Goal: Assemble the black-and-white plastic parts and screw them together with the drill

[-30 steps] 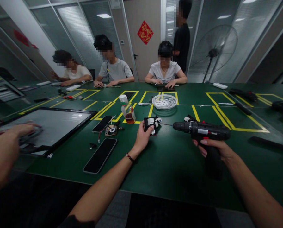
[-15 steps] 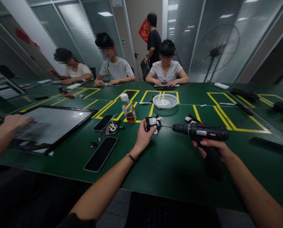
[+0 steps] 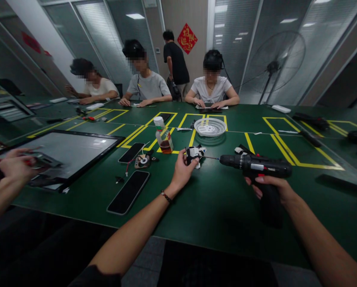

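My left hand point(image 3: 182, 171), with a beaded bracelet on its wrist, grips a small black and white part point(image 3: 195, 154) above the green table. In my right hand point(image 3: 271, 186) is a black power drill point(image 3: 256, 165), held by its handle and pointing left. The drill's long thin bit reaches the right side of the small part; whether its tip sits in a screw is too small to tell. Left of my left hand lie a large phone point(image 3: 128, 193), a smaller phone point(image 3: 131, 153) and a round component with wires point(image 3: 142, 160).
A bottle point(image 3: 164, 137) and a white basket point(image 3: 210, 127) stand beyond my hands. At left, a neighbour's hands point(image 3: 16, 165) hold a device over a large framed panel point(image 3: 76, 153). People sit across the green table point(image 3: 178, 223); one stands behind.
The neighbour's hands at left now hold a grey device over the panel. The standing person has moved left and turned away. My hands and the drill have barely moved.
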